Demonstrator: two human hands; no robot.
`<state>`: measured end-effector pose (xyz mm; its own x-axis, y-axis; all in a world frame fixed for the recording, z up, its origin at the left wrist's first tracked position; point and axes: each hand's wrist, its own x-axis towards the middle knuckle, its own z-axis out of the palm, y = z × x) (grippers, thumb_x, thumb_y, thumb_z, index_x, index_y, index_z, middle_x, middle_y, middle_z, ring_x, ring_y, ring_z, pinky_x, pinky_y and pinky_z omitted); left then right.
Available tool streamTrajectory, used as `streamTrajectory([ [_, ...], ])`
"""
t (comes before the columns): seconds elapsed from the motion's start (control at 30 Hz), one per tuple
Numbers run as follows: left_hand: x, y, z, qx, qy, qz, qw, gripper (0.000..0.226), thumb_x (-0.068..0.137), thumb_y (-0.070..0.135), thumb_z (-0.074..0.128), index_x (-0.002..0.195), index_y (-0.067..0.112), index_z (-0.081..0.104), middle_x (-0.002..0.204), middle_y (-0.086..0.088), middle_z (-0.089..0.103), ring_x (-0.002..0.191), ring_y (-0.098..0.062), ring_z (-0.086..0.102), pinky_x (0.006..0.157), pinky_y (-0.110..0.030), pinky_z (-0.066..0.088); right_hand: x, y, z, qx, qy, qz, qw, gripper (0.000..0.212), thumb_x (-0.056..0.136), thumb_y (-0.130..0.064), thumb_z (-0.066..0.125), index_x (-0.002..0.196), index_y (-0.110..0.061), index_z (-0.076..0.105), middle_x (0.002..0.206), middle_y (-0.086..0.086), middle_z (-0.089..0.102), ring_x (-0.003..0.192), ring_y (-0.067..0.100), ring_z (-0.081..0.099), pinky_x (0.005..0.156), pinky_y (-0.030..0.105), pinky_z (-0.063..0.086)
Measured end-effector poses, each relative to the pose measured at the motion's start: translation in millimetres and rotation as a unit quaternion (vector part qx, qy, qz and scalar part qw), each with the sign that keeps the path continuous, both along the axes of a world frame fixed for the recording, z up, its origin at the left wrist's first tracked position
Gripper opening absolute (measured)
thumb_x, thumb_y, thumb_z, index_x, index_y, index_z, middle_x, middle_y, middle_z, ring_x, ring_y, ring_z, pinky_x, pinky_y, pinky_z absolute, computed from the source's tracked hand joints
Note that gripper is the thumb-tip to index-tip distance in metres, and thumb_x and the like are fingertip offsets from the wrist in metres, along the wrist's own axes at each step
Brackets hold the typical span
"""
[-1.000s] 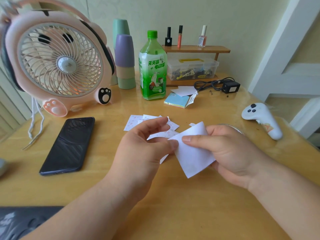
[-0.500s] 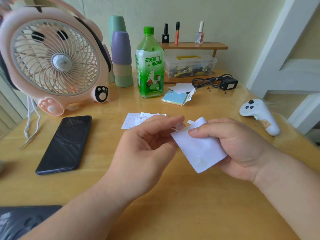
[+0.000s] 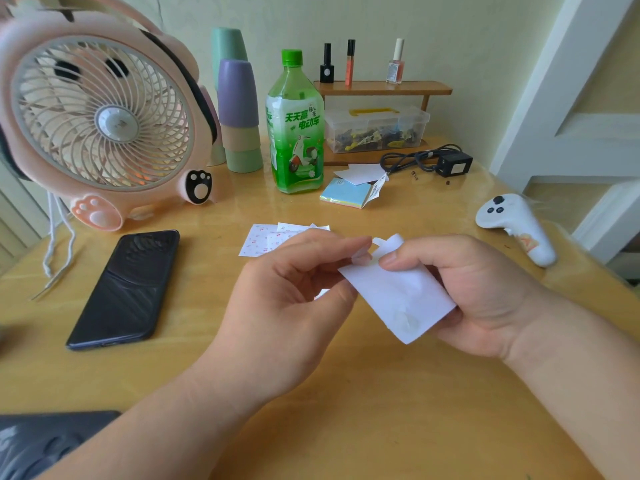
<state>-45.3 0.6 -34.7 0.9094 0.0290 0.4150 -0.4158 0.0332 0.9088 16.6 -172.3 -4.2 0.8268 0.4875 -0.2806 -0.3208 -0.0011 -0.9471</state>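
Work item: a white square paper sheet (image 3: 401, 296) is being held clear of the yellow wooden counter (image 3: 346, 410), between both hands, with its lower corner pointing toward the person.
Left hand (image 3: 287, 299): its grip is narrowing to a pinch, with thumb and forefinger closing on the sheet's upper left corner.
Right hand (image 3: 467, 289): its grip is holding the sheet, with the thumb pressing on the upper edge and the curled fingers supporting it from beneath.
Sheet top: one small flap is curling upward beside the right thumb.
Behind the hands: small cherry-patterned paper squares (image 3: 263, 237) are lying overlapped on the counter.
Left zone: a black smartphone (image 3: 128, 285) is lying face up, near a pink paw-footed desk fan (image 3: 100, 123).
Centre rear: a green plastic drink bottle (image 3: 296, 126) is standing upright, just beside a pad of pastel paper squares (image 3: 346, 195).
Right zone: a white handheld controller (image 3: 516, 226) is lying near the counter edge.
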Motion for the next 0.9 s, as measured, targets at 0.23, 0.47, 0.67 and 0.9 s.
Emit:
streamTrajectory([
  [0.23,0,1,-2,0.082,-0.043,0.039,0.995,0.028,0.088,0.006,0.065,0.104,0.025,0.078,0.098,0.001,0.072,0.096,-0.024,0.069,0.076,-0.032,0.052,1,-2,2,0.016,0.019,0.015,1.000,0.051,0.055,-0.023,0.073,0.104,-0.013,0.066,0.099,0.012,0.055,0.100,0.031,0.030,0.076,0.049,0.002],
  [0.47,-4,2,1,0.144,-0.074,0.064,0.985,0.020,0.086,0.015,0.074,0.100,0.029,0.079,0.081,0.006,0.068,0.078,-0.015,0.068,0.072,-0.033,0.056,-4,-4,9,-0.011,0.017,0.088,0.996,0.010,0.064,-0.017,0.060,0.062,-0.014,0.069,0.069,-0.001,0.061,0.064,0.019,0.026,0.065,0.039,0.003],
  [0.67,-6,3,4,0.177,-0.087,0.048,0.979,0.011,0.091,0.017,0.072,0.093,0.024,0.079,0.078,0.002,0.067,0.069,-0.021,0.067,0.067,-0.032,0.053,-6,-2,17,-0.033,0.050,0.128,0.990,0.019,0.067,-0.020,0.057,0.055,-0.016,0.072,0.050,-0.002,0.054,0.065,0.020,0.006,0.045,0.022,0.003],
  [0.9,-8,5,3,0.211,-0.117,0.044,0.969,0.017,0.094,0.016,0.067,0.101,0.025,0.080,0.075,0.006,0.056,0.042,-0.006,0.057,0.049,-0.017,0.046,2,-5,12,-0.033,0.082,0.146,0.985,0.019,0.071,-0.016,0.061,0.053,-0.020,0.066,0.049,-0.005,0.047,0.056,0.014,0.009,0.045,0.021,0.004],
])
